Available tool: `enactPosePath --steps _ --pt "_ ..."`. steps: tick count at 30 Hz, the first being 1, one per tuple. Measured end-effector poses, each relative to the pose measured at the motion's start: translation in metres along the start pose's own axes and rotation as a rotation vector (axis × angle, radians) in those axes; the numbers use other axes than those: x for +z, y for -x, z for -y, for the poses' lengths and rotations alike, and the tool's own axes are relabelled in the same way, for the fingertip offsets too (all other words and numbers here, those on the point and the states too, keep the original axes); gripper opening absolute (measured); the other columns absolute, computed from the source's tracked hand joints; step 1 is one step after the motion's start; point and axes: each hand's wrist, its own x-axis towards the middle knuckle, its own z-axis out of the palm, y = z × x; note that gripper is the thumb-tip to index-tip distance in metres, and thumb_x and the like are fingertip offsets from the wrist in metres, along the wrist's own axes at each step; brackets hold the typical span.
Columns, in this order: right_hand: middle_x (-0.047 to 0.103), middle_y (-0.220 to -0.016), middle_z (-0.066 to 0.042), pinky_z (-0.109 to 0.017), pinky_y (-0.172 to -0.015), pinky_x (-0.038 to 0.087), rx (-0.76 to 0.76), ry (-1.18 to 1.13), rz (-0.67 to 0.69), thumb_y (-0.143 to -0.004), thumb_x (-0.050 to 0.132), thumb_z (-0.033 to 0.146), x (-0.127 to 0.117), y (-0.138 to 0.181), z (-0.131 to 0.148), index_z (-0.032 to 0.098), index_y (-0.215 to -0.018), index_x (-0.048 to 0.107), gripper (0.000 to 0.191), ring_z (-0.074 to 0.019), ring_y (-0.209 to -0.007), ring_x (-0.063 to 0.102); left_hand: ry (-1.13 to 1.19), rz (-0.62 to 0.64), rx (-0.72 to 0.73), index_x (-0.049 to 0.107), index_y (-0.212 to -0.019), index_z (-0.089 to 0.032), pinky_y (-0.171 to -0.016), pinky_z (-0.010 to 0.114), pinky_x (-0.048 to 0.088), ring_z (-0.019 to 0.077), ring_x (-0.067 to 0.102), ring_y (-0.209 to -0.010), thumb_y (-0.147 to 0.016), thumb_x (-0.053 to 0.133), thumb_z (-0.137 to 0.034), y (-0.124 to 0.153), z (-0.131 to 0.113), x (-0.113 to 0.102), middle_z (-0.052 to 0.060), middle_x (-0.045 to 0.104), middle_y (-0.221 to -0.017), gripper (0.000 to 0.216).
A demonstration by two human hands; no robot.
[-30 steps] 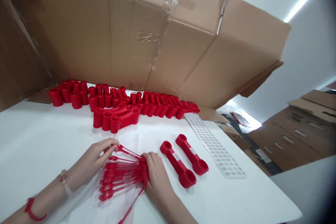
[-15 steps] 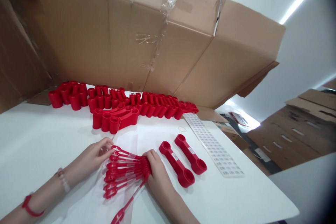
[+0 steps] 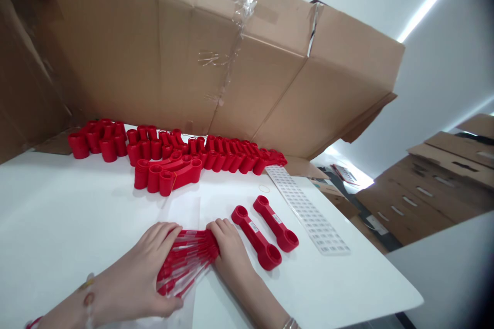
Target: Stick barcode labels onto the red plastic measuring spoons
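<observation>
A fan of several thin red plastic sticks (image 3: 189, 262) lies on a clear plastic bag (image 3: 181, 216) on the white table (image 3: 57, 216). My left hand (image 3: 142, 272) lies over the sticks' left ends, fingers stretched and pressing down. My right hand (image 3: 227, 249) has its fingers curled on the bunched right ends of the sticks. Just right of that hand lie two red double-ended scoops (image 3: 266, 229) with small white labels.
A long row of red scoops (image 3: 173, 151) lines the foot of a big cardboard box (image 3: 216, 56). A sheet of small labels (image 3: 309, 211) lies at the right, near the table edge. More cardboard boxes (image 3: 432, 185) stand on the floor at the right.
My left hand moved from the upper left tip of the fan down over the sticks, flattening them. The sticks are gathered closer together. My right hand stayed on their right ends.
</observation>
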Motion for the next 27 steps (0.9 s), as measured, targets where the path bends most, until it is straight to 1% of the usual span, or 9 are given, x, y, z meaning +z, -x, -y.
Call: enactPosePath --steps 5,9,12,15,18,21,23,25,27 --pt "0.064 -0.096 -0.007 -0.035 -0.074 0.045 -0.010 -0.033 0.001 -0.086 0.050 0.004 0.004 0.000 -0.003 0.019 -0.103 0.060 0.025 -0.0222 -0.088 0.055 -0.007 -0.018 0.030 0.041 -0.143 -0.019 -0.112 0.057 0.044 0.0326 0.050 -0.131 -0.081 0.056 -0.015 -0.001 -0.013 0.003 0.014 0.056 -0.137 0.064" --pt "0.063 -0.096 -0.008 -0.034 -0.072 0.047 -0.022 -0.038 -0.004 -0.085 0.050 0.004 -0.001 -0.003 -0.004 0.018 -0.107 0.060 0.028 -0.0217 -0.087 0.057 0.024 -0.008 0.026 0.042 -0.141 -0.021 -0.109 0.055 0.048 0.0332 0.051 -0.128 -0.089 0.062 -0.026 -0.004 -0.008 0.005 0.013 0.056 -0.136 0.056" --pt "0.061 -0.098 -0.007 -0.030 -0.063 0.045 -0.018 -0.039 -0.030 -0.083 0.049 0.004 -0.013 0.000 0.001 0.018 -0.112 0.057 0.034 -0.0192 -0.078 0.058 0.067 -0.038 0.023 0.037 -0.142 -0.027 -0.108 0.052 0.048 0.0307 0.049 -0.131 -0.093 0.061 -0.030 -0.004 -0.004 -0.003 0.010 0.054 -0.138 0.055" --pt "0.059 -0.099 -0.005 -0.027 -0.056 0.044 -0.041 -0.087 -0.118 -0.083 0.040 0.001 -0.028 0.006 0.012 0.021 -0.119 0.051 0.043 -0.0158 -0.069 0.058 0.178 -0.126 0.005 0.032 -0.143 -0.038 -0.110 0.053 0.047 0.0305 0.046 -0.134 -0.092 0.064 -0.035 0.002 -0.009 -0.019 0.006 0.051 -0.139 0.060" --pt "0.058 -0.101 -0.006 -0.027 -0.063 0.050 -0.103 -0.086 -0.306 -0.080 0.037 -0.003 -0.042 0.012 0.026 0.022 -0.122 0.049 0.050 -0.0173 -0.077 0.061 0.310 -0.234 -0.034 0.032 -0.143 -0.046 -0.108 0.049 0.050 0.0318 0.047 -0.135 -0.090 0.068 -0.043 0.011 -0.023 -0.034 0.003 0.048 -0.144 0.064" --pt "0.059 -0.099 -0.006 -0.026 -0.066 0.052 -0.125 -0.076 -0.412 -0.081 0.040 -0.001 -0.053 0.017 0.036 0.024 -0.118 0.050 0.046 -0.0186 -0.083 0.063 0.416 -0.286 -0.077 0.031 -0.145 -0.046 -0.106 0.046 0.054 0.0329 0.050 -0.134 -0.087 0.070 -0.050 0.020 -0.038 -0.043 0.004 0.042 -0.151 0.070" --pt "0.060 -0.099 -0.006 -0.026 -0.068 0.053 -0.121 -0.076 -0.453 -0.082 0.041 0.001 -0.059 0.020 0.039 0.024 -0.118 0.051 0.044 -0.0188 -0.087 0.063 0.428 -0.340 -0.081 0.027 -0.148 -0.044 -0.106 0.048 0.054 0.0352 0.048 -0.135 -0.084 0.071 -0.055 0.025 -0.045 -0.045 0.006 0.035 -0.156 0.078" --pt "0.061 -0.108 -0.008 -0.029 -0.076 0.054 -0.096 -0.053 -0.478 -0.083 0.041 0.002 -0.064 0.024 0.040 0.024 -0.120 0.052 0.045 -0.0210 -0.098 0.063 0.395 -0.452 -0.039 0.025 -0.150 -0.043 -0.109 0.053 0.051 0.0378 0.041 -0.140 -0.082 0.073 -0.057 0.029 -0.050 -0.045 0.008 0.028 -0.158 0.085" --pt "0.062 -0.115 -0.009 -0.032 -0.083 0.053 -0.058 -0.023 -0.495 -0.084 0.041 0.004 -0.068 0.026 0.041 0.024 -0.120 0.053 0.043 -0.0235 -0.107 0.061 0.363 -0.594 0.008 0.028 -0.147 -0.044 -0.112 0.058 0.046 0.0381 0.037 -0.142 -0.082 0.075 -0.054 0.032 -0.053 -0.044 0.007 0.027 -0.156 0.081"
